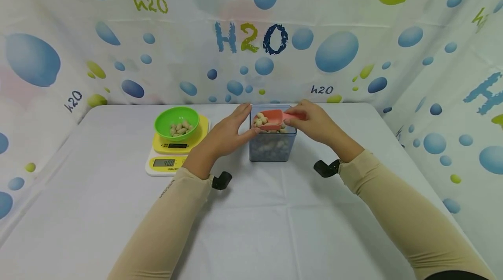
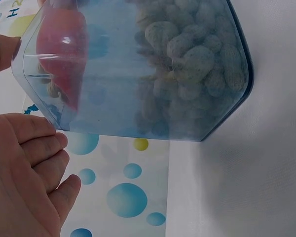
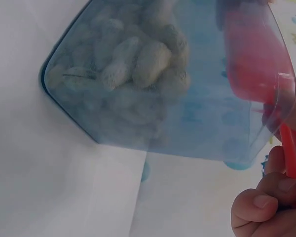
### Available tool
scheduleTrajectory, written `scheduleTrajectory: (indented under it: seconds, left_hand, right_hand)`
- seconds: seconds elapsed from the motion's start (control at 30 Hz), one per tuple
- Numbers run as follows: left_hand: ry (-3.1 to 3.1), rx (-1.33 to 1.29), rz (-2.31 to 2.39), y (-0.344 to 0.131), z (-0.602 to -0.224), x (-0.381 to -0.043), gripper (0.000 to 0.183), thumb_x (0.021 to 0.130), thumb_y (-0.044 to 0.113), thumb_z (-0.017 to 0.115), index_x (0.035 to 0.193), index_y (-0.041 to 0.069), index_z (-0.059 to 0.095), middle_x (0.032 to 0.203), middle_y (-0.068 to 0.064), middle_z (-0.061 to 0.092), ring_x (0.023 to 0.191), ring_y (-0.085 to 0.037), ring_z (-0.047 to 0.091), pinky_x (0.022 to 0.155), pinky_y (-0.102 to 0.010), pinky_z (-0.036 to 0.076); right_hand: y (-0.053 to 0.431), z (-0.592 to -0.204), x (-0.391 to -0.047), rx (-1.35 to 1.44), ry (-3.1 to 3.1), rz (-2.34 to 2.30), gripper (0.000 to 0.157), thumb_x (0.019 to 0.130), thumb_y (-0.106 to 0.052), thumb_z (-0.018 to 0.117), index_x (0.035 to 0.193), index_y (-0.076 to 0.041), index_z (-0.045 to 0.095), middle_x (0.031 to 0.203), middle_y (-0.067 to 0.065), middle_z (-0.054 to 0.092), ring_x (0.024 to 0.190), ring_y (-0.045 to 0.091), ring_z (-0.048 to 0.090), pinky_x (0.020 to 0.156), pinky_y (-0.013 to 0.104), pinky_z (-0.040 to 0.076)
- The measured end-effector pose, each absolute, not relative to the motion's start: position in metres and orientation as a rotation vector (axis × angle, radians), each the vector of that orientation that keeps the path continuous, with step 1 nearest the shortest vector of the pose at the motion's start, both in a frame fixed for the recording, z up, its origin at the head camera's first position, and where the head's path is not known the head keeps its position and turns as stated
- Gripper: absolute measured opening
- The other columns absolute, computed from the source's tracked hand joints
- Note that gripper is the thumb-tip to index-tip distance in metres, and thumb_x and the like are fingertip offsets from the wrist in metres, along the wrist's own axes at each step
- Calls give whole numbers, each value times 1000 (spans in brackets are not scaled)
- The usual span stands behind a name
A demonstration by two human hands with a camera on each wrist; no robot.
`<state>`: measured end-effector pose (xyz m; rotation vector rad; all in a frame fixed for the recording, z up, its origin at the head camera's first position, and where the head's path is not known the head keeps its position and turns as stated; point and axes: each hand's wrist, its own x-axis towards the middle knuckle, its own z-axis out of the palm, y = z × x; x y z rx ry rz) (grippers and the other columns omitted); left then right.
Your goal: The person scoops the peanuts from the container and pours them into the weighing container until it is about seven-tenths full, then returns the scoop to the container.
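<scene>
In the head view a coral-red scoop [image 1: 275,118] with several unshelled peanuts [image 1: 260,120] in its bowl lies level at the mouth of a clear bluish plastic container [image 1: 271,146]. My right hand [image 1: 314,123] pinches the scoop's handle at the container's right side. On the opposite side my left hand [image 1: 232,131] touches the rim, thumb at the front corner and fingers stretched toward the back one. More peanuts [image 2: 192,59] fill the container's lower part, seen through its wall. In the right wrist view, the fingers curl under the red handle [image 3: 292,148].
Left of the container, a green bowl [image 1: 165,118] with several peanuts sits on a yellow and white kitchen scale [image 1: 151,168] with a lit display. A white cloth covers the table [image 1: 251,236]; a bubble-patterned curtain [image 1: 177,66] hangs behind and at the sides.
</scene>
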<state>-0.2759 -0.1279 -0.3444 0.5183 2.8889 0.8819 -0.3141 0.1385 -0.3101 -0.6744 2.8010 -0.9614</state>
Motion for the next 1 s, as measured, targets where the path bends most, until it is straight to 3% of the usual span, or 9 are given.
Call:
scheduleTrajectory:
  seconds: [1.0]
  left_hand:
    - [2916, 519, 937, -132, -342, -273, 81, 96, 61, 44, 159, 20, 14, 167, 2, 10, 153, -20, 12, 122, -48, 21]
  right_hand:
    - [146, -303, -316, -647, 2813, -985, 43, 95, -35, 66, 130, -10, 66, 108, 10, 55, 94, 26, 49, 73, 37, 45]
